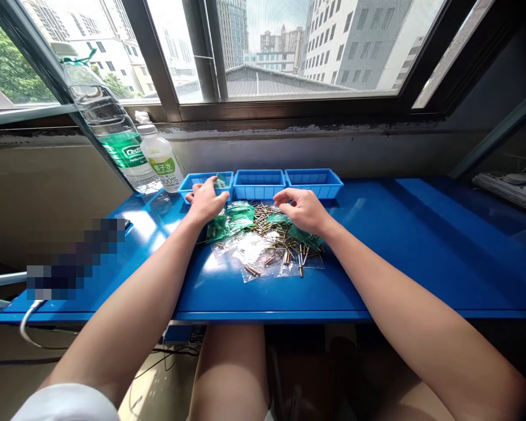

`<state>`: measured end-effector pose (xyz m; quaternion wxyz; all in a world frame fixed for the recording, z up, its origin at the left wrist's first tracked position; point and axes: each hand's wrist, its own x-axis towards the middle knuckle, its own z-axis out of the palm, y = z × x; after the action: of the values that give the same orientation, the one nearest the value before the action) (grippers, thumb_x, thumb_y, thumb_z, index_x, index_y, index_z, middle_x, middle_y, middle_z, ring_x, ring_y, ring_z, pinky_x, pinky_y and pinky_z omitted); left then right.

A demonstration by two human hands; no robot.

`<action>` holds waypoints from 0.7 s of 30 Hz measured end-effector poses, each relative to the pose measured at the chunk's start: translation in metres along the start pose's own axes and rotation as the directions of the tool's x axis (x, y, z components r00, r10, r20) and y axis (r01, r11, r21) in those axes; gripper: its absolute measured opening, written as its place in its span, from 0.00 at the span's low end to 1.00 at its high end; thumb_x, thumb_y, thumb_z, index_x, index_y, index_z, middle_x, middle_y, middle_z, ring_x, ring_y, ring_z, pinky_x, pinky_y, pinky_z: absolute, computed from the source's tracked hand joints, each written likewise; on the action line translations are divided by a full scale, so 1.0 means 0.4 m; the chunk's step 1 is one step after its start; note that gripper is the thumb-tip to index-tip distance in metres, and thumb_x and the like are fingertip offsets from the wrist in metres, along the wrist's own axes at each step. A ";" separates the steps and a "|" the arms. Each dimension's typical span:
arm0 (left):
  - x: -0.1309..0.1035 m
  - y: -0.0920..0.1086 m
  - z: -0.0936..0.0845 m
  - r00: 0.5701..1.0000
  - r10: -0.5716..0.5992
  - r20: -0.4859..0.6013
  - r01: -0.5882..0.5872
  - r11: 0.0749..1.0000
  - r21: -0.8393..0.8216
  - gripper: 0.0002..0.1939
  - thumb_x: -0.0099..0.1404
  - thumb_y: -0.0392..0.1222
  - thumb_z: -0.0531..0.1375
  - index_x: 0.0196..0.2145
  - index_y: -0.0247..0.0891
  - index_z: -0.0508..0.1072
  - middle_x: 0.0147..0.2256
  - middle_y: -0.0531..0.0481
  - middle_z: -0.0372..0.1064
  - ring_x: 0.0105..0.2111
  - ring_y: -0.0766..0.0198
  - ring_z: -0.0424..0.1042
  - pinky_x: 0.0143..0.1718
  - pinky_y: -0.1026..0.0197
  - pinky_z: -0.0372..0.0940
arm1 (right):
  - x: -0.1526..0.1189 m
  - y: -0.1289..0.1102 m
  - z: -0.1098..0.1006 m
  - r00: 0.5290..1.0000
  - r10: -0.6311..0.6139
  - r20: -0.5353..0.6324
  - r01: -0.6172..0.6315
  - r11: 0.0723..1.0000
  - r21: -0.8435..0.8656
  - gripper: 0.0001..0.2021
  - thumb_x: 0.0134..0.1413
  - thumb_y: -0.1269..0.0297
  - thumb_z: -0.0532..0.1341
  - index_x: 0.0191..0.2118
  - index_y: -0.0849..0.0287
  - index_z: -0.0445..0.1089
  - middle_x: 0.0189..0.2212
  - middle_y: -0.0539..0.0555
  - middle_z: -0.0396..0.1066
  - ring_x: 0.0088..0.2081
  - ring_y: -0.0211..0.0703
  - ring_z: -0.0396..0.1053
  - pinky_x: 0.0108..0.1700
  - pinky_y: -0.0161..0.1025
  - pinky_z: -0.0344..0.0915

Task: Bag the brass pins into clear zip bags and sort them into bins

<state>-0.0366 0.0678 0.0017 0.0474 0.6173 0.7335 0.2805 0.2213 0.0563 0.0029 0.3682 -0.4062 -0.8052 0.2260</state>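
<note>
My left hand [207, 202] reaches over the near edge of the left blue bin [197, 190], its fingers apart. Beside its fingertips a green packet [221, 180] shows inside that bin. My right hand [305, 210] hovers over the right part of the pile, fingers loosely bent and apart, nothing visible between them. Between and below the hands lie many loose metal rivets [263, 217], green packets [241, 215] and clear plastic bags [251, 272] with copper-coloured pieces. Another green packet [309, 237] lies under my right wrist.
A middle blue bin [259, 192] and a right blue bin [314, 190] stand beside the left one on the blue table [403, 263]. At the back left stand a large water bottle [123, 143] and a smaller white bottle [162, 161]. A blurred dark object [79, 257] lies at left.
</note>
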 end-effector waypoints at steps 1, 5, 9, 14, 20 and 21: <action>-0.001 0.001 0.000 1.000 -0.002 -0.003 0.002 1.000 0.004 0.39 0.58 0.51 0.55 0.65 0.33 0.57 0.55 0.34 0.66 0.61 0.38 0.54 0.60 0.37 0.48 | -0.001 0.001 -0.005 0.999 -0.016 0.035 0.016 1.000 -0.020 0.13 0.49 0.72 0.58 0.39 0.61 0.75 0.38 0.56 0.78 0.41 0.45 0.74 0.44 0.42 0.70; -0.001 0.002 0.002 1.000 -0.006 -0.003 0.007 0.998 0.058 0.39 0.59 0.51 0.53 0.65 0.31 0.57 0.59 0.35 0.63 0.61 0.38 0.54 0.60 0.37 0.49 | -0.009 -0.001 -0.023 0.978 -0.076 0.197 0.099 0.989 -0.110 0.19 0.44 0.73 0.59 0.44 0.59 0.76 0.45 0.56 0.76 0.49 0.49 0.71 0.51 0.45 0.68; -0.002 0.003 0.003 1.000 -0.020 -0.016 0.022 0.991 0.132 0.38 0.59 0.52 0.51 0.63 0.31 0.61 0.62 0.34 0.58 0.62 0.39 0.52 0.60 0.39 0.50 | -0.013 -0.007 -0.027 0.954 -0.095 0.283 0.146 0.975 -0.165 0.18 0.45 0.70 0.60 0.45 0.60 0.76 0.47 0.58 0.75 0.50 0.51 0.69 0.53 0.47 0.67; -0.004 -0.005 0.006 0.996 -0.038 -0.077 0.050 0.987 0.154 0.35 0.58 0.53 0.53 0.60 0.35 0.65 0.61 0.34 0.56 0.60 0.37 0.52 0.59 0.37 0.51 | -0.009 -0.010 -0.019 0.961 -0.084 0.264 0.141 0.969 -0.203 0.10 0.48 0.69 0.60 0.35 0.60 0.77 0.38 0.57 0.78 0.42 0.48 0.73 0.46 0.43 0.68; -0.014 0.006 0.000 0.984 0.065 -0.165 -0.058 0.997 0.049 0.31 0.57 0.49 0.57 0.57 0.36 0.66 0.59 0.33 0.57 0.59 0.36 0.53 0.58 0.36 0.50 | -0.003 0.015 -0.007 0.981 -0.168 0.102 0.181 0.973 -0.144 0.10 0.54 0.66 0.58 0.34 0.59 0.79 0.33 0.55 0.79 0.35 0.46 0.74 0.37 0.41 0.68; -0.018 0.012 -0.004 0.979 0.106 -0.173 -0.104 0.994 0.018 0.29 0.57 0.48 0.58 0.56 0.37 0.67 0.58 0.34 0.59 0.59 0.37 0.54 0.58 0.37 0.50 | -0.002 0.019 -0.005 0.981 -0.184 0.067 0.192 0.971 -0.143 0.11 0.55 0.66 0.58 0.34 0.58 0.79 0.33 0.55 0.79 0.35 0.46 0.74 0.38 0.41 0.68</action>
<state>-0.0314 0.0610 0.0031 -0.0344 0.6285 0.7026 0.3318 0.2270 0.0603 -0.0012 0.3351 -0.3485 -0.8641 0.1403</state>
